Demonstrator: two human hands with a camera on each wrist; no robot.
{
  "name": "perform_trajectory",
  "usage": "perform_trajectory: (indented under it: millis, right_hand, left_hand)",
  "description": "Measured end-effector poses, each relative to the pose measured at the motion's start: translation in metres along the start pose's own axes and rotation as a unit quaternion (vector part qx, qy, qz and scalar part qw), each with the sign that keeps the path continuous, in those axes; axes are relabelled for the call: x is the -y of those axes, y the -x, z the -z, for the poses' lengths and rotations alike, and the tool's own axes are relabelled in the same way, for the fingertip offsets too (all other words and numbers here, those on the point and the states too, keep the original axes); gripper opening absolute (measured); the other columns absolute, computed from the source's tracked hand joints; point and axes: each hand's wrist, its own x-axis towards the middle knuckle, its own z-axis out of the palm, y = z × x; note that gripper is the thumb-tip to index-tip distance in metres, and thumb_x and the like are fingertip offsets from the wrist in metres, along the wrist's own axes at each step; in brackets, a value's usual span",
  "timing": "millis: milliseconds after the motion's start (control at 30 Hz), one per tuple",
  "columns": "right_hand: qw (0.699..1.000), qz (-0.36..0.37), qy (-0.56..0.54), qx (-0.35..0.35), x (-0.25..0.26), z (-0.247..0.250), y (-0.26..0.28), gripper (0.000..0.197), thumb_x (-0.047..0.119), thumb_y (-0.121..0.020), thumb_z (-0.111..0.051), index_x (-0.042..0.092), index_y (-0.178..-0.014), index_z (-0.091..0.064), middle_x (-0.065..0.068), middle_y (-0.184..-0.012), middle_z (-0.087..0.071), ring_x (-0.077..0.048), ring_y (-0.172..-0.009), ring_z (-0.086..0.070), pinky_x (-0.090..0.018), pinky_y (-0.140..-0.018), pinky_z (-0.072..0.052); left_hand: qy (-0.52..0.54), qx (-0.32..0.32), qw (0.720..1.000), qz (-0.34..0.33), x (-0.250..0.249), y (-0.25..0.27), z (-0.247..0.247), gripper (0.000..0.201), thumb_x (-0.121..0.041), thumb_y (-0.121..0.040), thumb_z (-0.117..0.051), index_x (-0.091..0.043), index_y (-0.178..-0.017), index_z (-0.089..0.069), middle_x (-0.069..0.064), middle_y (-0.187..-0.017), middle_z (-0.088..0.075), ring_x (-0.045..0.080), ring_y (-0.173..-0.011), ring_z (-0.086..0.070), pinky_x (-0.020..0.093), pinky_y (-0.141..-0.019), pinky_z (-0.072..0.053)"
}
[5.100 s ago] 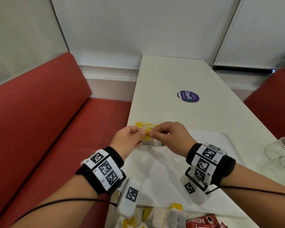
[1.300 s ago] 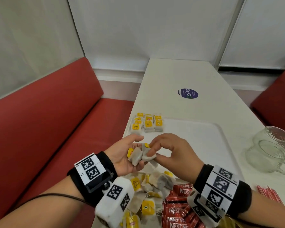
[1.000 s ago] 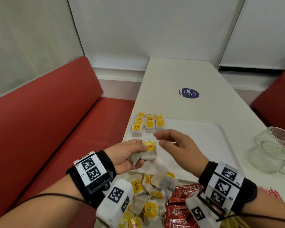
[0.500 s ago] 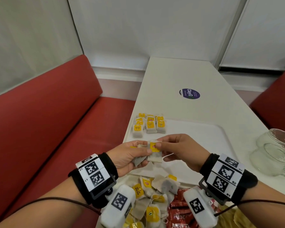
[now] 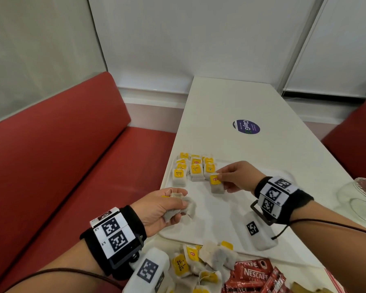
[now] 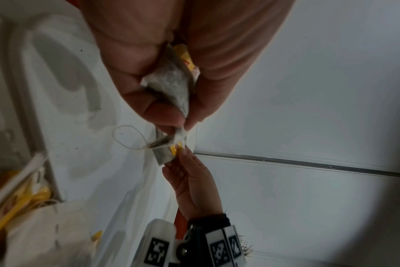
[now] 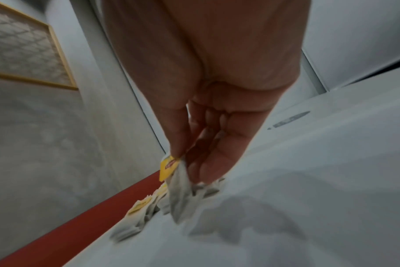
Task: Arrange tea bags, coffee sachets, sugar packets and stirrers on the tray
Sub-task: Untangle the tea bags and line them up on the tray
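Partly cut off at the bottom edge, a loose heap of tea bags (image 5: 201,263) and red coffee sachets (image 5: 255,275) is lying just beside the near rim of the white tray (image 5: 220,216). Roughly nine tea bags in rows (image 5: 193,169) are sitting in the tray's far left corner; overlaps are blurring the count. One tea bag (image 5: 216,185) is being pinched by the right hand (image 5: 236,178) just beside those rows. Perhaps two more (image 5: 178,205) are being gripped in the left hand (image 5: 161,210).
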Motion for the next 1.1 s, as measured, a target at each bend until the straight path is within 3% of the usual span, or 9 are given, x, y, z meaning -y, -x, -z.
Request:
perform_trajectory:
  millis: [200,500,733,1100]
  right_hand:
    - [0.999,-0.034,0.010,0.003,0.009,-0.013,-0.024,0.007,0.006,-0.087,-0.065,0.012,-0.089,-0.067,-0.009,-0.066,-0.065,-0.016,-0.056,-0.062,-0.029,-0.067,-0.060]
    - [0.992,-0.067,0.079,-0.077,0.006,-0.016,-0.037,0.013,0.005,-0.085,-0.064,0.015,-0.078,-0.061,-0.008,-0.077,-0.067,-0.018,-0.055,-0.065,-0.027,-0.057,-0.059]
    - [0.992,-0.081,0.055,-0.084,0.004,-0.018,-0.039,0.032,0.004,-0.081,-0.069,0.018,-0.104,-0.050,-0.008,-0.079,-0.066,-0.021,-0.062,-0.065,-0.033,-0.069,-0.060]
    - [0.995,-0.071,0.027,-0.068,0.004,-0.026,-0.041,0.038,0.004,-0.081,-0.069,0.017,-0.113,-0.051,-0.008,-0.078,-0.067,-0.026,-0.073,-0.069,-0.039,-0.079,-0.059]
  left_hand:
    - [-0.001,0.014,1.000,0.009,-0.004,-0.007,0.002,0.022,0.012,-0.083,-0.057,-0.009,-0.089,-0.060,0.009,-0.074,-0.060,0.015,-0.054,-0.055,0.018,-0.041,-0.046]
    - [-0.003,0.020,1.000,0.019,-0.002,-0.012,0.004,0.022,0.012,-0.083,-0.057,-0.009,-0.091,-0.060,0.010,-0.077,-0.060,0.015,-0.054,-0.055,0.019,-0.041,-0.047]
    - [-0.004,0.022,1.000,0.020,-0.003,-0.014,0.004,0.022,0.012,-0.082,-0.058,-0.009,-0.091,-0.060,0.010,-0.076,-0.061,0.015,-0.055,-0.056,0.019,-0.042,-0.047]
    - [-0.011,0.019,1.000,0.016,-0.006,-0.019,0.005,0.022,0.011,-0.083,-0.058,-0.009,-0.093,-0.060,0.010,-0.077,-0.060,0.016,-0.058,-0.055,0.019,-0.043,-0.047]
